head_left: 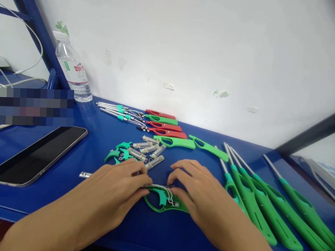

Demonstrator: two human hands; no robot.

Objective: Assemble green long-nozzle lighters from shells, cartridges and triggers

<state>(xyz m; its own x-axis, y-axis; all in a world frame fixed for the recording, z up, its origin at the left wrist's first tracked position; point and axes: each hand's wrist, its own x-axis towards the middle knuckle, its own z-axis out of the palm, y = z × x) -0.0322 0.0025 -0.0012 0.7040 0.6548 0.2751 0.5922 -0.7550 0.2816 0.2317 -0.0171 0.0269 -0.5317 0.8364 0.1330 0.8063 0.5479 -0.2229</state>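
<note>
**Two hands bent over one green shell at the front of the bench**

From where I stand, both hands are on the same thing: an open green shell (181,207), lying along the middle of the bench's (147,227) front edge. The left hand (121,188) is narrow, its thumb and fingertips pinched on the nose end. A metal tube (85,175) pokes out on the far side of that hand, pointing to the left edge. The right hand (200,194) is curled with its thumb over the handle end and its bent fingers at the upper rim, holding it too. Between them I can see a teal trigger (162,197) in the shell and white wires (170,195) looping beside it.

Just past the left hand lies a loose heap of teal pieces (124,145) and clear tanks (155,162). Towards the back edge, rods (120,117) with teal collars and trailing wires lie side by side, next to a row of red shells (172,133) and green ones, the last green one set off to the right.

Five green lighters (263,213) fan out towards the front right corner, the nearest partly behind the right hand. A phone (42,154) lies by the left edge, its screen dark; a bottle (75,78) stands at the back left corner by the wall (192,49).
</note>
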